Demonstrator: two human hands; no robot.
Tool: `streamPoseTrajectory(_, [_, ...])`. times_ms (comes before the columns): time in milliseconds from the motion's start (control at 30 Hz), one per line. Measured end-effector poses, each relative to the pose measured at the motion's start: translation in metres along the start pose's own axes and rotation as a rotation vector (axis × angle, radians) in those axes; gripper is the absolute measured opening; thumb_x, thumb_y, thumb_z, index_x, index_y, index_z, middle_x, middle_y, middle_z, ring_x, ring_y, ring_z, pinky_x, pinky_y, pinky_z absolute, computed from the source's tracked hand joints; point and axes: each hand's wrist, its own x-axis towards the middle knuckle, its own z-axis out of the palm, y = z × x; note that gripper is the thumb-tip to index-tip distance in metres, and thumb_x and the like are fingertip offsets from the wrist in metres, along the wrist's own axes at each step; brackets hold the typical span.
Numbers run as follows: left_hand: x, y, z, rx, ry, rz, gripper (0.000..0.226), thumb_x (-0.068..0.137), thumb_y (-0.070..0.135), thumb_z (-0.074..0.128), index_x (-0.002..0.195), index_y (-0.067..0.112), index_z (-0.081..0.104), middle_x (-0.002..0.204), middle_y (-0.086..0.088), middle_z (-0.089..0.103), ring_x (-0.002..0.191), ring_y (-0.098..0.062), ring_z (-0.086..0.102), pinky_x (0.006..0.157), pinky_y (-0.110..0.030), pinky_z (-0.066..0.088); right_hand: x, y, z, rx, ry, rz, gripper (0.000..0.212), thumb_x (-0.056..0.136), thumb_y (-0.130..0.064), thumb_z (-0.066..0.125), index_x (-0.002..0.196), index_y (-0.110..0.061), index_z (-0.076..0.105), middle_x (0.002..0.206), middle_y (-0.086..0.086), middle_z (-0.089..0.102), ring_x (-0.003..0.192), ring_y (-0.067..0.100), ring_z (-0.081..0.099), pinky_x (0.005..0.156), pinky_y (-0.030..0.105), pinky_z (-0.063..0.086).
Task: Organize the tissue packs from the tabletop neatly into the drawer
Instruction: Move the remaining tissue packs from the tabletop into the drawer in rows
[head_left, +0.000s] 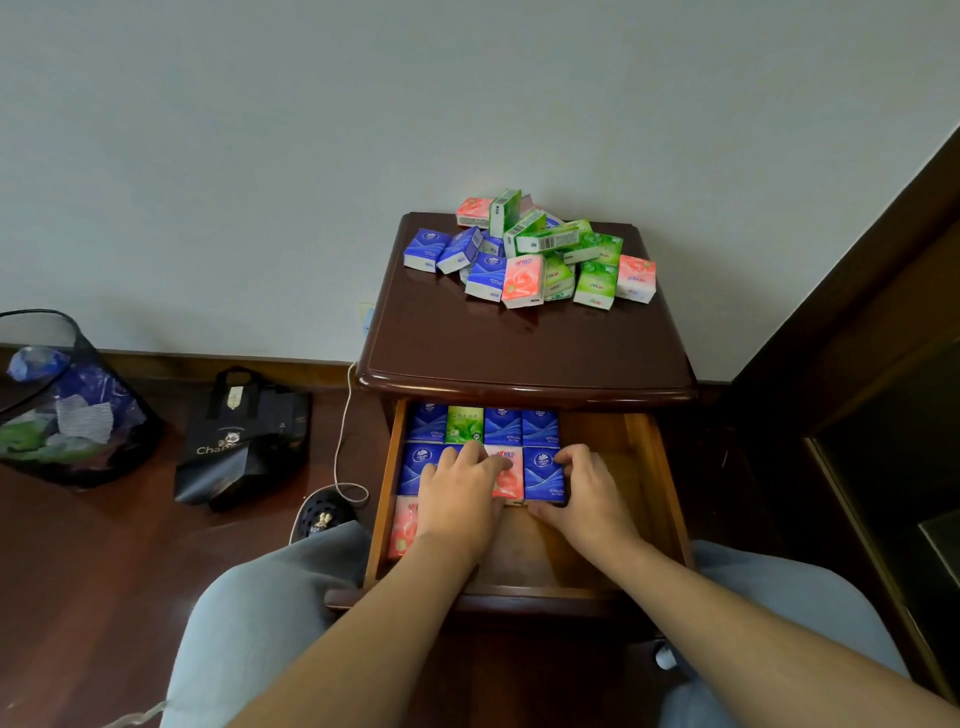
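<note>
Tissue packs in and above the open wooden drawer (644, 467) of a dark, glossy brown nightstand (519, 353).

Small, soft, plastic-wrapped rectangular tissue packs in blue, green and pink lie flat in tidy rows against the drawer's left wall: a back row of three blue and one green (465, 423), a middle row, and one pink pack (404, 525) nearest the drawer front. The left hand (460, 499) rests flat, fingers relaxed, over the middle row, hiding much of it and part of a pink pack (509, 475). The right hand (587, 493) pinches the blue pack (543, 475) at that row's right end, thumb at its near edge and curled fingers at its far edge. The drawer's right part shows bare, smooth orange-brown wood. A loose heap of packs (535, 249) sits on the nightstand top above the drawer; print on them is too small to read.
</note>
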Motion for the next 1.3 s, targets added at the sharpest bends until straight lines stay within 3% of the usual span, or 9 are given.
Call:
streamPoseTrajectory(333, [0.013,0.001,0.002,0.121,-0.032,0.009,0.041,0.096,0.044,0.067,0.136,0.041,0.06,0.14,0.004,0.054,0.133,-0.023,0.047,0.11,-0.048,0.04,-0.002,-0.003,-0.009,-0.167,0.038,-0.042,0.062,0.079,-0.062,0.081,0.125,-0.033,0.052,0.124,-0.012,0.049,0.112,0.007,0.057,0.081,0.023,0.057])
streamPoseTrajectory(500, [0.026,0.001,-0.033,-0.023,0.274,0.089,0.02,0.099,0.036,0.061,0.119,0.033,0.064,0.115,0.009,0.061,0.107,-0.015,0.058,0.089,-0.035,0.048,0.02,-0.031,-0.049,-0.197,0.42,-0.519,0.015,0.097,-0.046,0.058,0.099,-0.031,0.058,0.095,-0.015,0.055,0.085,0.007,0.052,0.075,0.031,0.046])
streamPoseTrajectory(633, [0.059,0.0,-0.073,-0.108,0.47,0.149,0.021,0.096,0.02,0.065,0.116,0.021,0.063,0.112,0.0,0.059,0.099,-0.021,0.057,0.079,-0.035,0.046,0.065,-0.071,-0.073,0.114,0.492,-0.411,0.021,0.097,-0.036,0.068,0.11,-0.022,0.059,0.104,-0.009,0.062,0.096,0.013,0.056,0.083,0.031,0.045])
streamPoseTrajectory(733, [0.09,-0.002,-0.087,-0.045,0.347,0.02,0.052,0.1,0.037,0.06,0.148,0.023,0.044,0.144,-0.005,0.048,0.131,-0.027,0.047,0.104,-0.041,0.043,0.1,-0.098,-0.077,0.405,0.323,-0.141,0.04,0.096,-0.042,0.071,0.124,-0.021,0.052,0.12,-0.005,0.061,0.099,0.012,0.06,0.079,0.022,0.048])
streamPoseTrajectory(833, [0.113,-0.008,-0.084,-0.008,0.046,-0.108,0.073,0.107,0.052,0.039,0.165,0.025,0.006,0.172,-0.008,0.011,0.158,-0.03,0.009,0.128,-0.049,0.012,0.13,-0.116,-0.072,0.625,0.24,0.126,0.053,0.092,-0.054,0.071,0.126,-0.021,0.047,0.127,-0.001,0.065,0.1,0.009,0.063,0.072,0.018,0.045])
streamPoseTrajectory(967, [0.121,-0.016,-0.065,-0.017,-0.069,-0.142,0.069,0.108,0.057,0.018,0.165,0.027,-0.007,0.174,-0.005,-0.01,0.159,-0.027,-0.014,0.126,-0.05,-0.008,0.164,-0.131,-0.054,0.592,0.371,0.272,0.055,0.087,-0.062,0.071,0.118,-0.021,0.05,0.12,-0.001,0.067,0.121,0.024,0.061,0.107,0.046,0.048])
streamPoseTrajectory(1133, [0.126,-0.018,-0.062,-0.074,-0.086,-0.173,0.07,0.107,0.057,0.022,0.164,0.03,-0.006,0.173,-0.001,-0.012,0.159,-0.025,-0.016,0.125,-0.049,-0.012,0.173,-0.141,-0.045,0.516,0.503,0.336,0.043,0.088,-0.056,0.073,0.11,-0.026,0.052,0.114,-0.004,0.071,0.118,0.022,0.061,0.116,0.047,0.037])
streamPoseTrajectory(1200, [0.129,-0.016,-0.065,-0.107,-0.108,-0.189,0.073,0.107,0.056,0.028,0.164,0.029,-0.007,0.173,-0.001,-0.013,0.159,-0.024,-0.016,0.125,-0.049,-0.011,0.168,-0.137,-0.046,0.56,0.495,0.275,0.041,0.088,-0.048,0.076,0.113,-0.027,0.051,0.103,-0.012,0.068,0.111,0.017,0.064,0.11,0.047,0.044])
streamPoseTrajectory(1300, [0.137,-0.012,-0.071,-0.16,-0.104,-0.214,0.085,0.104,0.052,0.042,0.164,0.025,-0.013,0.173,-0.003,-0.012,0.159,-0.024,-0.014,0.125,-0.051,-0.009,0.154,-0.116,-0.057,0.67,0.425,0.149,0.048,0.086,-0.036,0.078,0.127,-0.028,0.054,0.101,-0.015,0.064,0.095,0.009,0.068,0.075,0.03,0.055])
